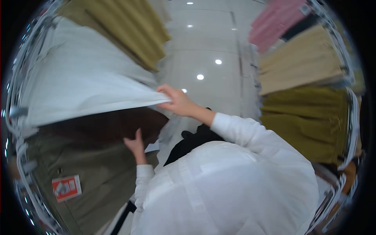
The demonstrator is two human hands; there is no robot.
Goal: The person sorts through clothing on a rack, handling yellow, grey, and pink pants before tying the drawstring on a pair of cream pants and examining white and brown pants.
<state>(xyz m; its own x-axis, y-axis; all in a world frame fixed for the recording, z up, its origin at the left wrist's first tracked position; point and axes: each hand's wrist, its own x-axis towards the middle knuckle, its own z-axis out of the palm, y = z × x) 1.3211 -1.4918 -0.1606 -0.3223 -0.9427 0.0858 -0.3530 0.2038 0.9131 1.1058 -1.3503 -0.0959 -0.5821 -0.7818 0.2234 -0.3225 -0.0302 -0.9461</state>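
My right hand (177, 102) pinches the lower edge of white trousers (86, 74) and holds them stretched out from the rack, away to the right. Below the lifted cloth, my left hand (135, 146) reaches up with its thumb and fingers apart. It is nearest to a dark brown garment (105, 126) in the shadow under the white cloth. Under that, grey-green trousers (98, 168) hang with a red and white tag (66, 188) near the waist.
Mustard trousers (121, 27) hang beyond the white ones on the left rail (13, 78). Across the shiny tiled floor (207, 39), another rail carries pink (278, 23), beige (301, 58) and olive (305, 125) garments.
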